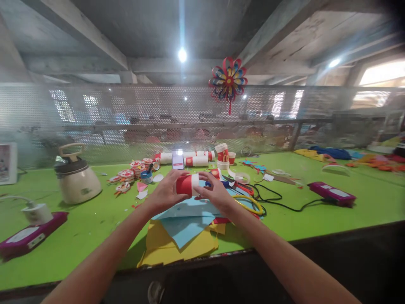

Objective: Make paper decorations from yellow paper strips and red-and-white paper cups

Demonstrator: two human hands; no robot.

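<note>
A paper cup (184, 185), red with a white band at its right end, lies sideways between my two hands above the table. My left hand (167, 190) is closed round its left end. The fingers of my right hand (215, 191) are closed on the white end. Beneath them are light blue sheets (180, 230) on top of yellow sheets (177, 253), which reach the table's front edge. Just behind my right hand, another red and white cup (215, 173) is partly hidden. A blue-handled tool (225, 184) lies beside it, its kind unclear.
Red and white cups (222, 156) stand at the back beside rows of nested cups (198, 161) and a phone (177, 159). A kettle (77, 179) and power strip (34, 234) are left. A yellow ring (249, 204), black cable (275, 195) and second purple strip (332, 194) are right.
</note>
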